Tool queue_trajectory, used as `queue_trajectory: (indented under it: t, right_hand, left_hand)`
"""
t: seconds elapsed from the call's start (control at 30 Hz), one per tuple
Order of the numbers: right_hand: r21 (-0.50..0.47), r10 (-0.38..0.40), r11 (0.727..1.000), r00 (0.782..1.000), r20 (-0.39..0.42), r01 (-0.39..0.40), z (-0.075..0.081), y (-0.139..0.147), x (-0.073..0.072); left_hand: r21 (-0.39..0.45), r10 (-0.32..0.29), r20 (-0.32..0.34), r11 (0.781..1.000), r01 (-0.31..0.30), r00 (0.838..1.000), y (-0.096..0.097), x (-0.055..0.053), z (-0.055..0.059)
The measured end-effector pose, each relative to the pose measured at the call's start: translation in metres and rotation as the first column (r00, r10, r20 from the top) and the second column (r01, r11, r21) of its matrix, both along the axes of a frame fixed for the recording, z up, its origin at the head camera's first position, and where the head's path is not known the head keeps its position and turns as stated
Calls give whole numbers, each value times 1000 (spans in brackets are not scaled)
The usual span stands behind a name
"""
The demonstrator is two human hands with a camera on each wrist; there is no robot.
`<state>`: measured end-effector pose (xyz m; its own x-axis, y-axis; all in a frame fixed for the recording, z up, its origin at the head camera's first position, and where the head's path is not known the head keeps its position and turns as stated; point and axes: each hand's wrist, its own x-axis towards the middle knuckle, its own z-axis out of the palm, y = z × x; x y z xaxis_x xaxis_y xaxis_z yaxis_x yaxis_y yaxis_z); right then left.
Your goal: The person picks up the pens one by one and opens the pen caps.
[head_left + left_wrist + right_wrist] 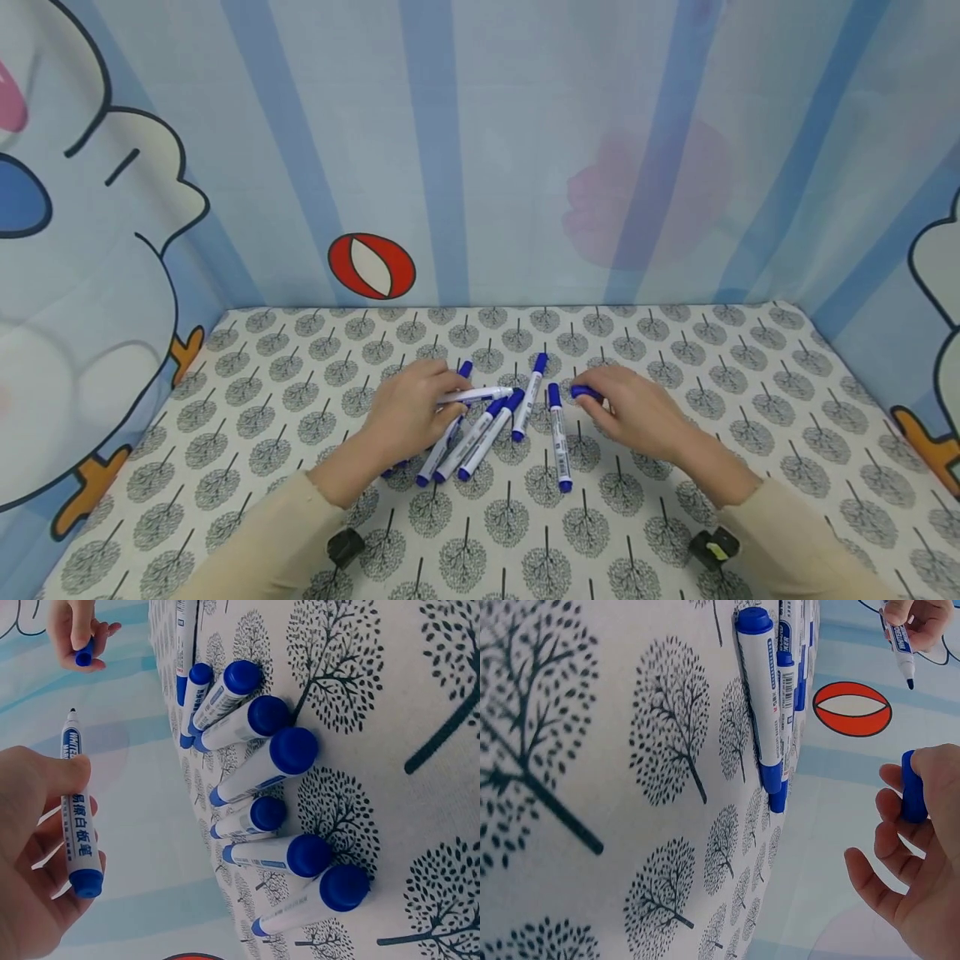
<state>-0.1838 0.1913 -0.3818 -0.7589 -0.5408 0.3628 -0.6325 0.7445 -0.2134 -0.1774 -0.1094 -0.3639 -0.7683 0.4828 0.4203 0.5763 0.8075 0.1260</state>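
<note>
My left hand [414, 408] holds an uncapped whiteboard marker [77, 810] between thumb and fingers. Its dark tip points away from the palm toward my other hand, and the blue end sits near the lower fingers. My right hand [632, 410] pinches the blue marker cap [913, 787] between thumb and index finger, apart from the marker. In the head view this cap [586, 392] is at the right of the marker tip. Below and between the hands, several capped white markers with blue caps lie on the cloth, one marker [559, 437] nearest the right hand.
A white cloth with a tree print [525, 533] covers the table. Several markers lie fanned beside and under the left hand, including one marker [529, 397] pointing toward the back. A striped blue curtain [510, 150] with cartoon figures rises behind the table's far edge.
</note>
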Motion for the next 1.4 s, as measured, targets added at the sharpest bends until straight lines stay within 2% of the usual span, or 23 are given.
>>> queue_trajectory:
  t: [0.2, 0.37, 0.63, 0.9, 1.03, 1.17, 1.4]
  right_hand:
    - [-4, 0, 1000, 1000, -23, 0, 2, 2, 1]
    - [-5, -38, 999, 999, 4, 38, 2, 4, 3]
    - [-33, -83, 996, 997, -7, 83, 0, 8, 2]
    - [-36, -110, 993, 994, 15, 111, 0, 6, -1]
    - [-41, -122, 992, 992, 18, 123, 2, 4, -3]
    - [-46, -122, 991, 992, 14, 123, 2, 3, -7]
    - [-46, -113, 993, 994, -13, 112, -1, 2, -10]
  left_hand:
    - [-11, 31, 31, 999, -31, 999, -4, 0, -2]
    - [-16, 54, 50, 998, -53, 997, -8, 0, -3]
    - [0, 112, 85, 994, -112, 990, -23, 1, -4]
    - [-24, 174, 41, 985, -173, 984, -49, -2, -11]
    - [-33, 214, 45, 977, -212, 976, -65, -1, -13]
    - [-25, 255, 85, 967, -254, 963, -81, -1, -13]
    - [-14, 343, 143, 939, -344, 928, -108, -3, -15]
